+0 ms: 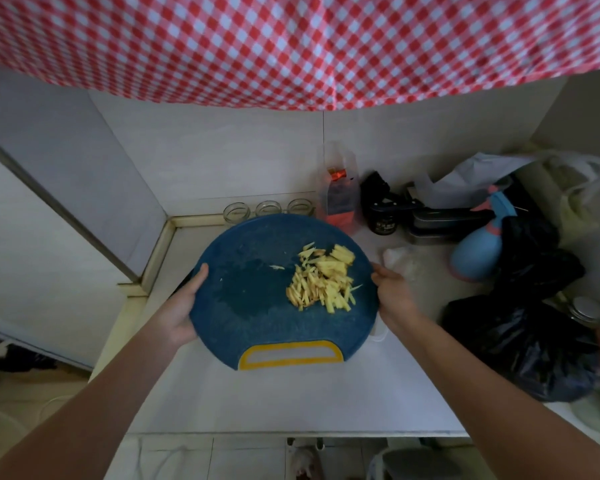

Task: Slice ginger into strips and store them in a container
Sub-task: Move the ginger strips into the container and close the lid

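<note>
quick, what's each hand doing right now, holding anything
left hand: grips the left rim of the blue cutting board, thumb on top.
right hand: grips the right rim of the same board.

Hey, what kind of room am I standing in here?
Most likely a small home kitchen: cut ginger strips lie on a blue cutting board over a white counter, with glass jars along the wall.

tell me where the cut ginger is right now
In the head view the ginger strips lie heaped on the right half of the blue cutting board, close to the right hand gripping its rim.
</note>
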{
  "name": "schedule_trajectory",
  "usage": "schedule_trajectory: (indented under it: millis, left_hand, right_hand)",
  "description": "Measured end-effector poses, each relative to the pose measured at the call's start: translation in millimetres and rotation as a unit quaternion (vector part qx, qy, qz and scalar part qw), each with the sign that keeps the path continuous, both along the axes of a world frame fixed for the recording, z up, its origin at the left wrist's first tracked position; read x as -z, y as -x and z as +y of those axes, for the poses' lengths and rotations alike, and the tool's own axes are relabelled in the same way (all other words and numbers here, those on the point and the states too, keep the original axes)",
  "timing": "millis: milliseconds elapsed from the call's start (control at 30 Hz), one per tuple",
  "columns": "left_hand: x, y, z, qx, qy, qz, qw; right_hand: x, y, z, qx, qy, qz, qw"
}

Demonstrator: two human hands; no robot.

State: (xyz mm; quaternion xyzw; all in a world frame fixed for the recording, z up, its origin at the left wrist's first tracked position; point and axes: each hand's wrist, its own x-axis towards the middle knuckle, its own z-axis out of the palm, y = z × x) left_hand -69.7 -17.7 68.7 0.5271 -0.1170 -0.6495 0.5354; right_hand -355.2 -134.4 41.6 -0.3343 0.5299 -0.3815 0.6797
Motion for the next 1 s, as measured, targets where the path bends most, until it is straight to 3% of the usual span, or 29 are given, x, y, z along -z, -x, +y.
schedule_trajectory:
  millis: [67, 133, 200, 267, 433, 667, 833, 1000]
  left_hand:
    - [3.4, 1.3, 0.3, -0.007, -0.005, -0.002, 1.0]
    - [6.9, -1.5, 1.1, -0.011, -0.011, -0.005, 1.0]
    - [9.6, -4.4, 2.0, -0.009, -0.02, -0.015, 1.0]
    - [12.6, -6.7, 2.9, -0.013, -0.034, -0.025, 0.999]
    - [17.4, -6.3, 2.8, -0.031, -0.052, -0.012, 0.998]
    - [18.5, -8.4, -0.3, -0.038, -0.044, -0.002, 0.998]
    - [18.8, -9.0, 0.1, -0.047, -0.048, -0.001, 0.998]
    - [21.0, -9.2, 6.0, -0.041, -0.061, 0.011, 0.997]
  right_hand:
    - [2.6, 3.8, -4.6, -0.028, 0.058, 0.101, 0.993]
    - [-1.0, 5.5, -7.2, -0.078, 0.181, 0.215, 0.956]
    - [-12.5, -1.5, -6.7, -0.161, 0.268, 0.203, 0.928]
    - [-14.8, -12.0, -5.8, -0.248, 0.281, 0.176, 0.91]
    - [6.7, -28.8, 10.9, -0.34, 0.307, 0.296, 0.838]
    - [18.3, -61.8, 34.4, -0.302, 0.414, 0.482, 0.71]
    - [35.1, -78.8, 45.0, -0.173, 0.451, 0.527, 0.699]
    - [55.7, -66.2, 43.9, -0.154, 0.481, 0.521, 0.688]
